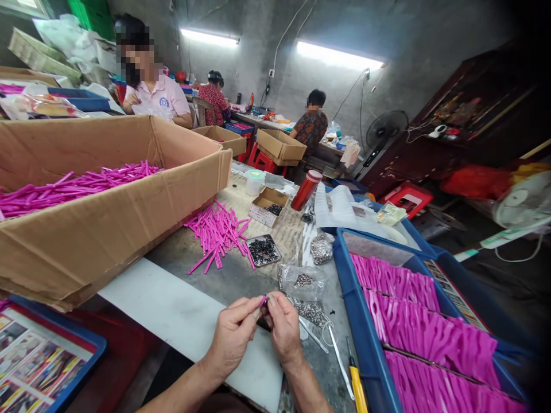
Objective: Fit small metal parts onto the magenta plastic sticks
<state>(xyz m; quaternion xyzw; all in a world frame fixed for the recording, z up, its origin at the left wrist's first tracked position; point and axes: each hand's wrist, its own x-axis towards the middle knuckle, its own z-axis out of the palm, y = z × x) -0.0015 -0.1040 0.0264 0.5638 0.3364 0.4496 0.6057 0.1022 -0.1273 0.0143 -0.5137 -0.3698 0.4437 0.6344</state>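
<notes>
Over the table's near edge, my left hand (232, 332) pinches a small magenta plastic piece (263, 300), mostly covered by the fingers. My right hand (282, 327) is closed at the piece's other end, and its fingertips hide what lies between them. Just beyond the hands lies a clear plastic bag (307, 284) of small metal parts. A square dish (263, 250) holds small black parts. Left of it spreads a loose pile of magenta plastic sticks (219, 229).
A large cardboard box (172, 189) of magenta sticks stands left. Blue trays (365, 344) with rows of magenta pieces are at right. A yellow-handled screwdriver (357, 387), a red flask (306, 190) and a small carton (269, 207) sit on the table. Several people work behind.
</notes>
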